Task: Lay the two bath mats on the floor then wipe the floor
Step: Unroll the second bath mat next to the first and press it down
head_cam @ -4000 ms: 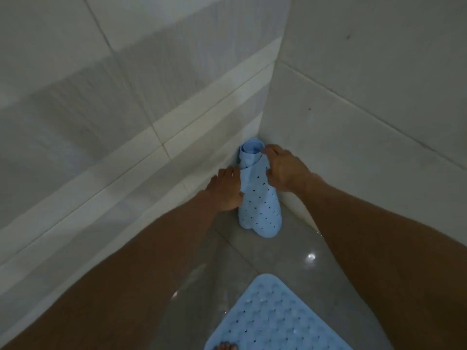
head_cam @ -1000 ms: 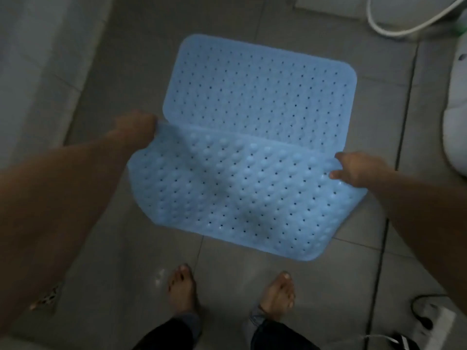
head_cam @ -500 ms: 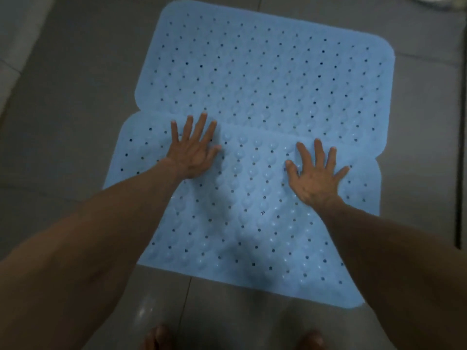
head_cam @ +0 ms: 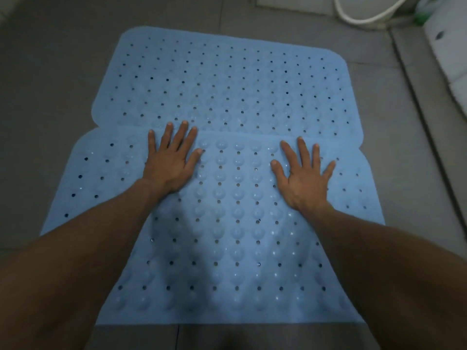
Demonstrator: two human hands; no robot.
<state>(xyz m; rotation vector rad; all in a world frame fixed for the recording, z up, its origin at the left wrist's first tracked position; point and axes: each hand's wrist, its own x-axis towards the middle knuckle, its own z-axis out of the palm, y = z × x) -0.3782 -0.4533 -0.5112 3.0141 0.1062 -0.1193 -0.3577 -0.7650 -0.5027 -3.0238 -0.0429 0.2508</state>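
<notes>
On the near bath mat [head_cam: 227,236], I see both hands laid palm-down with fingers straight and spread; neither hand grips anything. The left hand [head_cam: 169,162] presses near the mat's far edge, left of centre, its fingertips reaching the seam where the two mats meet. The right hand [head_cam: 302,176] presses the same mat right of centre, its fingertips just short of that seam.

The near bath mat is light blue, perforated and covered in raised suction bumps. It lies flat on the grey tiled floor [head_cam: 45,102], long axis running left to right across the view. Its far edge overlaps the near edge of the far bath mat [head_cam: 227,79].

The far bath mat is the same light blue perforated type, also flat on the floor, long axis parallel to the first. It sits slightly offset to the right.

At upper right I see a white hose [head_cam: 358,18] curving over the floor, beside a white fixture [head_cam: 452,46] I cannot identify.
</notes>
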